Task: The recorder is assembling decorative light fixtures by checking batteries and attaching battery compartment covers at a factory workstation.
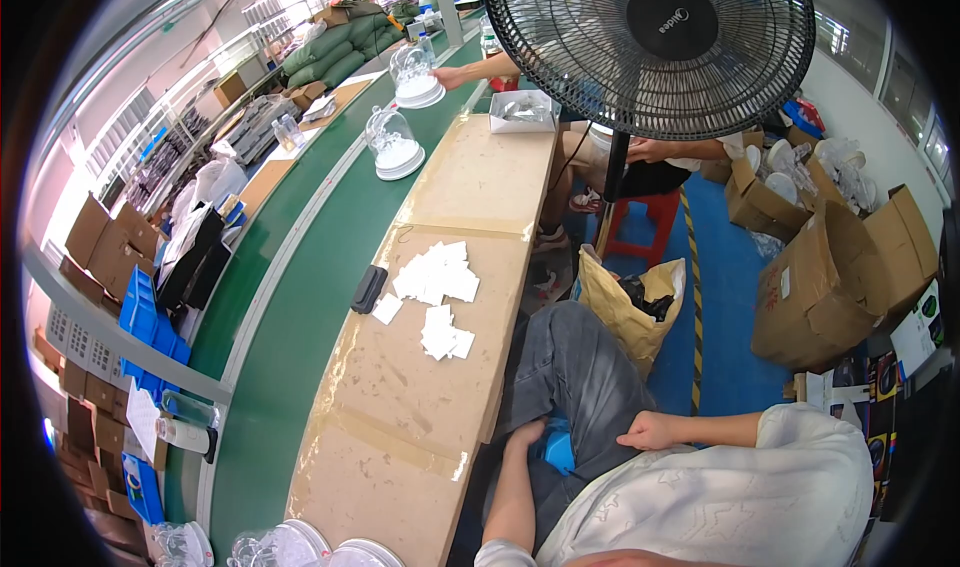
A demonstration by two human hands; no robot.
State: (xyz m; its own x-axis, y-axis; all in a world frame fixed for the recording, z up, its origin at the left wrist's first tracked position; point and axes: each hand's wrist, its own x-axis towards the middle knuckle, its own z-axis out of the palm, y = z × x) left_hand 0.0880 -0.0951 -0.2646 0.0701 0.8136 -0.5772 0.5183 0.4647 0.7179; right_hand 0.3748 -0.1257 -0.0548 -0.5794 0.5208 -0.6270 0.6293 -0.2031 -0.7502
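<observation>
Both my hands rest at my lap, over grey jeans [590, 367]. My left hand [528, 433] lies at the inner thigh beside a blue thing [559, 451] that shows between my legs; its fingers are mostly hidden. On the other thigh rests my right hand [650, 431], fingers curled closed, with nothing seen in it. Ahead on the brown worktable [390, 397] lie loose white square cards [436, 272] in two heaps, beside a black oblong block [369, 289]. Neither hand touches them.
A green conveyor [290, 257] carries clear domes on white bases [394, 147]; a co-worker's hand [450, 76] touches the farther one. More domes [295, 544] stand at the near end. A black fan [655, 47], a yellow bag [625, 317] and cardboard boxes [815, 297] stand to the right.
</observation>
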